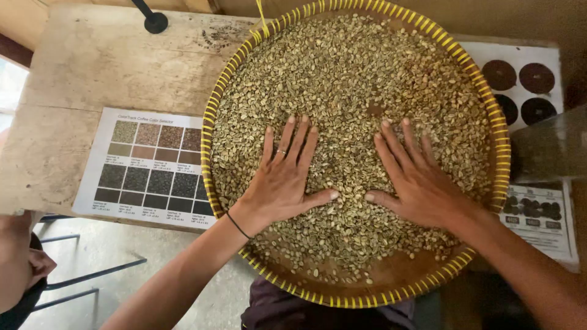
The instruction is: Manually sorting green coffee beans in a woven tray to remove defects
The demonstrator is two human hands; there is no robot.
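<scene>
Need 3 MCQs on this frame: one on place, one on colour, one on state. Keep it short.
1. Where does the colour chart lie?
A. left of the tray
B. inside the tray
C. on the floor

2. What colour is the binding on the tray rim?
A. red
B. yellow
C. blue

3. How are the hands?
A. clenched in fists
B. lifted clear of the beans
C. flat, fingers spread, on the beans

Answers:
1 A: the chart lies on the table, its right edge tucked under the tray rim.
2 B: yellow strips wrap the rim all the way round.
3 C: the left hand and right hand press palm down on the beans, thumbs pointing toward each other.
</scene>
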